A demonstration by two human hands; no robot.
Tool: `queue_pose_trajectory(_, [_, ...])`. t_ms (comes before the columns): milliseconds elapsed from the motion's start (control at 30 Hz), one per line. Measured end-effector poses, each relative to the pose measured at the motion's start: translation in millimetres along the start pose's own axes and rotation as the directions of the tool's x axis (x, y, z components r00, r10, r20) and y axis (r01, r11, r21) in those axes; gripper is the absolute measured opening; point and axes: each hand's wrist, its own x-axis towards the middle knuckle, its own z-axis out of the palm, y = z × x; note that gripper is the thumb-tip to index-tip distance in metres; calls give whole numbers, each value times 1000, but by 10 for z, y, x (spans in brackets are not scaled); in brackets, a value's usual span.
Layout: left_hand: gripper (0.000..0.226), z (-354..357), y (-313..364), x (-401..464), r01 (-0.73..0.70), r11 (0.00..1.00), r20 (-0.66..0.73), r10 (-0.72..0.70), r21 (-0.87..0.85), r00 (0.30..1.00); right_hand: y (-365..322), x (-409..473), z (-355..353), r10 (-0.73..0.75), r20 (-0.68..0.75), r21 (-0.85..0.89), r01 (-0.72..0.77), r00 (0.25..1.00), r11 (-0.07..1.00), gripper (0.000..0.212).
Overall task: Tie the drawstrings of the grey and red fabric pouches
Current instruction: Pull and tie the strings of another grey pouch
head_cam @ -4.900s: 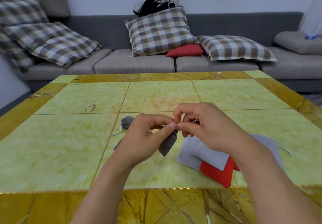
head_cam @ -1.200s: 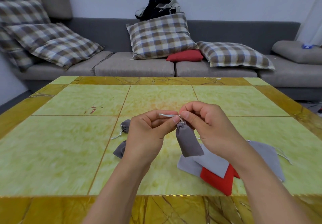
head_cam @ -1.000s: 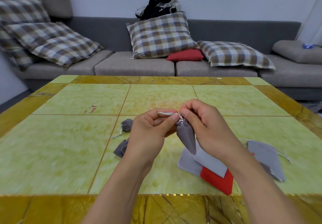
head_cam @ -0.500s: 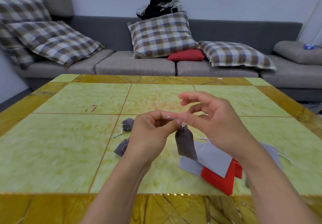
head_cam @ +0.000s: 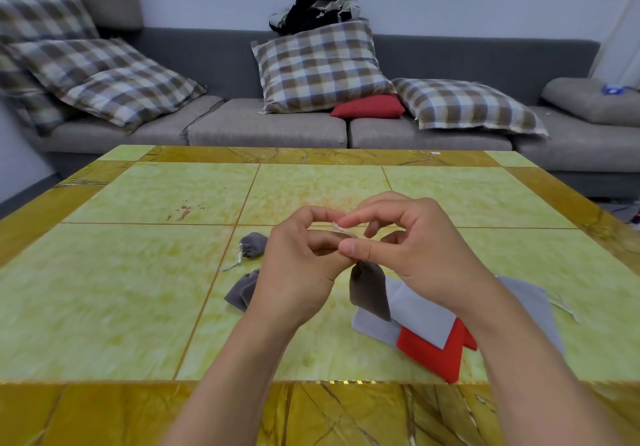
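A dark grey pouch (head_cam: 369,288) hangs by its gathered neck above the table. My left hand (head_cam: 298,269) pinches that neck between thumb and fingers. My right hand (head_cam: 419,248) pinches the pale drawstring (head_cam: 343,230) just above it, with the other fingers spread. Under my right wrist lies a pile of flat light grey pouches (head_cam: 419,314) over a red pouch (head_cam: 433,352). Two more dark grey pouches lie to the left: one (head_cam: 254,244) with its cord trailing, one (head_cam: 242,293) partly hidden by my left hand.
The green and gold marble table (head_cam: 138,289) reaches to a grey sofa (head_cam: 263,126) with checked cushions and a red cushion (head_cam: 367,106). Dark clothes (head_cam: 315,5) sit on the sofa back. A loose cord (head_cam: 564,307) lies at the right of the pile.
The hanging pouch has stayed between my hands. My right hand has lifted the drawstring end a little and opened its free fingers, then drawn them closer over my left thumb.
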Motion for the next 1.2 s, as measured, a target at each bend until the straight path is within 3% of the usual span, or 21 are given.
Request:
queue_pose_trajectory(167, [40,-17,13,-5,-24,1000,66,25,-4,997,45,21,14,64,40,51,-66,997,997,17])
queue_pose_trajectory(333, [45,-13,24,2,-35,998,97,40,-51,994,73,32,-7,146,1,267,-141,989,953,2])
queue_pose_trajectory(500, [37,-49,35,8,-35,982,101,54,-187,993,119,17,-56,223,-14,463,-191,975,865,16])
queue_pose_trajectory(633, [29,-39,17,33,-53,960,34,65,-277,997,112,31,-26,181,-53,453,-137,982,881,17])
queue_pose_trajectory(833, [18,-23,-20,50,-112,977,-97,96,-181,991,108,29,-45,133,10,275,-131,991,953,9])
queue_pose_trajectory(1033, [13,18,-28,38,-168,986,-189,163,-12,968,57,3,-4,158,6,310,-152,987,938,11])
queue_pose_trajectory(1200, [11,44,-51,38,-158,987,-219,154,-1,964,63,-4,29,198,-38,366,-170,980,915,7])
